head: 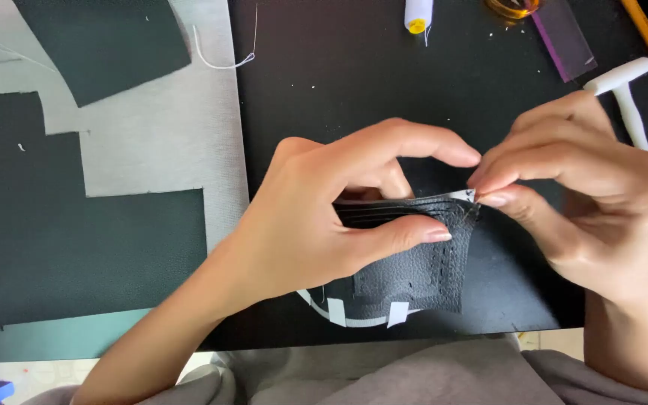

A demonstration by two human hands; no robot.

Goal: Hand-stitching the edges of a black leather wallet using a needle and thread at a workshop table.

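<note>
Our left hand clamps a black leather wallet piece above the dark mat, steadying it. At its top right corner, our right hand pinches a white tape end. Beyond it lie a thread spool and white tool, leaving open room between.

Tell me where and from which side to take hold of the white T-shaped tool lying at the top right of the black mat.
Grip the white T-shaped tool by its long straight handle, probably from above with fingers across its width. It lies flat on the black mat, crossbar toward the far edge. The handle's lower end is hidden behind the right hand, so only the upper part is free.
</note>
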